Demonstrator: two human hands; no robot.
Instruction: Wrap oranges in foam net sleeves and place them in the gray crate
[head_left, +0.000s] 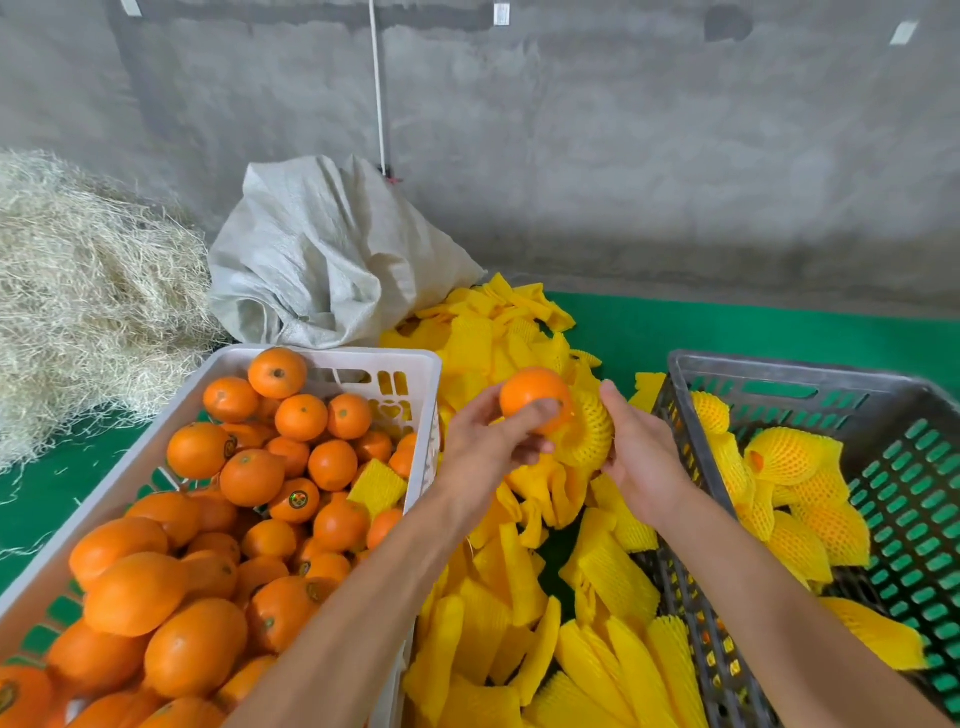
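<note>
Forearms are reaching in from the bottom edge, and between them the orange (532, 395) is being held above the loose sleeves, between the two crates. The left hand (485, 441) is gripping it, fingers (540, 410) curled round the near side of the fruit. Just right of it, touching the orange, the foam net sleeve (584, 434) is being held by the right hand (641, 452), whose fingers are curled round the yellow mesh with its mouth turned toward the fruit.

The step in hand appears to be insertion: the orange is sitting at the sleeve mouth, not yet covered. The next move is likely calling for the mesh to be stretched wide and drawn over the fruit, then for a carry to the right.

The gray crate (748, 366), at right, is holding about six wrapped oranges (789, 454); overlap is preventing an exact count. The white crate (332, 356), at left, is holding some forty bare oranges, too heaped to count precisely, plus one stray sleeve. The sleeve pile (498, 613) between the crates is numbering in the dozens. One woven sack (322, 260) and one straw heap (78, 291) are lying behind.
</note>
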